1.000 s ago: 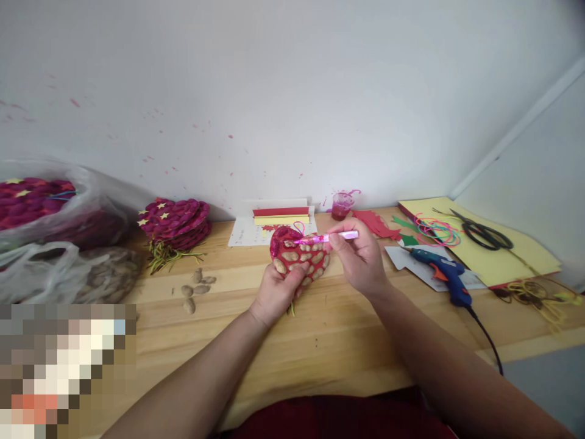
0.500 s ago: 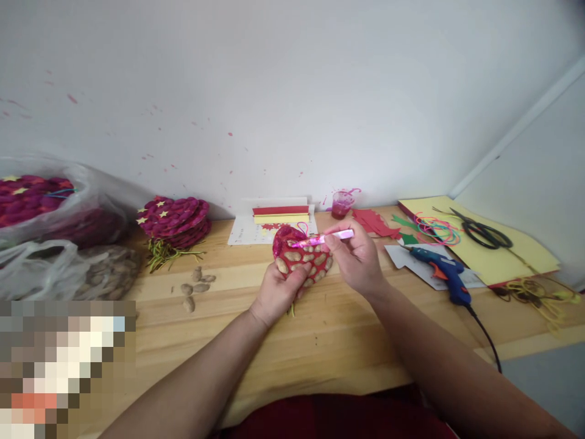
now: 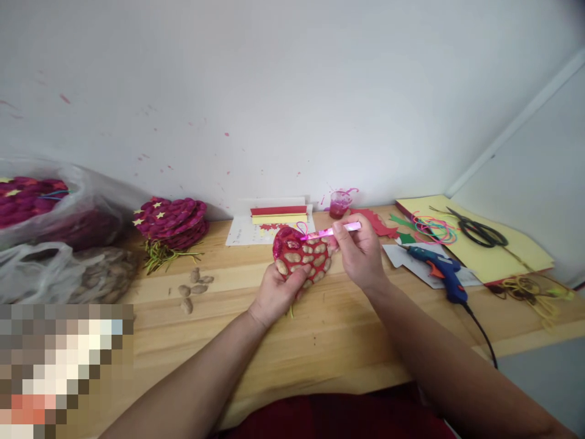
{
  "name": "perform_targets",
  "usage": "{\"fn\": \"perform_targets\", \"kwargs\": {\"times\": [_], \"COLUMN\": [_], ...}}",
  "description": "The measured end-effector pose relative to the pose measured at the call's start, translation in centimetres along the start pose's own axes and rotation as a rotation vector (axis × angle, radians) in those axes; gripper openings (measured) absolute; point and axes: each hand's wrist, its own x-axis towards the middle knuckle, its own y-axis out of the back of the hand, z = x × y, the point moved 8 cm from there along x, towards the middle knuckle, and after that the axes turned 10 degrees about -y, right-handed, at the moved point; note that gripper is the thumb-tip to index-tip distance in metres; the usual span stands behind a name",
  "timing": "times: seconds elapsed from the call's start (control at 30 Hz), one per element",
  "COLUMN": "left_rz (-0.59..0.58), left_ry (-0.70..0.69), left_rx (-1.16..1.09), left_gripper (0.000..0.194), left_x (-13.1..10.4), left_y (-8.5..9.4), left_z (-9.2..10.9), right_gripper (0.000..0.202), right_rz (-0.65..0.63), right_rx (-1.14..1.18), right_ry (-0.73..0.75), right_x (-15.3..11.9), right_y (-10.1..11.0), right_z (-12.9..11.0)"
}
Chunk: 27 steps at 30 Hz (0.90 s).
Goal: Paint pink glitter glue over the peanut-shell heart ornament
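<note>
My left hand [image 3: 281,289] grips the lower left of a round red disc [image 3: 297,258] with peanuts stuck over its face, thumb on top. Peanuts at the disc's upper left are coated in magenta paint; the others keep their tan shells. A pink cord loop stands at its top edge. Between the thumb and fingers of my right hand [image 3: 361,253] is a paint-stained paintbrush [image 3: 331,231], its tip at the upper part of the disc. Behind it stands a clear cup [image 3: 339,205] of magenta paint.
Left: painted discs [image 3: 173,219] in a stack, plastic bags [image 3: 82,201], loose peanuts [image 3: 196,285]. Right: blue glue gun [image 3: 439,265] with a black cable, scissors [image 3: 482,231] on yellow paper [image 3: 521,247], coloured cords [image 3: 434,228], red paper scraps [image 3: 372,224]. White wall behind.
The brush tip has shifted right and slightly up along the disc, from one peanut towards the top edge. My left hand keeps its hold, and the view has turned slightly.
</note>
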Motion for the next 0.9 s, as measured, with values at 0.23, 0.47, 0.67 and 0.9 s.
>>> {"fn": "perform_targets", "kwargs": {"times": [0.23,0.47,0.67,0.9], "left_rz": [0.01,0.058,0.026,0.014], "left_ry": [0.008,0.095,0.098,0.097], "left_rx": [-0.021,-0.035,0.011,-0.01], "left_gripper": [0.041,0.043,0.043,0.042], "left_x": [0.2,0.5,0.8,1.0], "left_y": [-0.1,0.5,0.3,0.2], "left_z": [0.2,-1.4,-1.5,-1.9], "right_gripper": [0.024,0.024,0.021,0.018], "right_rz": [-0.089,0.169,0.497,0.315], "right_rx": [-0.051,-0.069,-0.452,-1.098], "right_ry": [0.014,0.06,0.117,-0.111], "right_x": [-0.5,2.0,8.0,14.0], "right_y": [-0.8,3.6,9.2,7.2], "right_z": [-0.2,-0.6,-2.8,0.8]}}
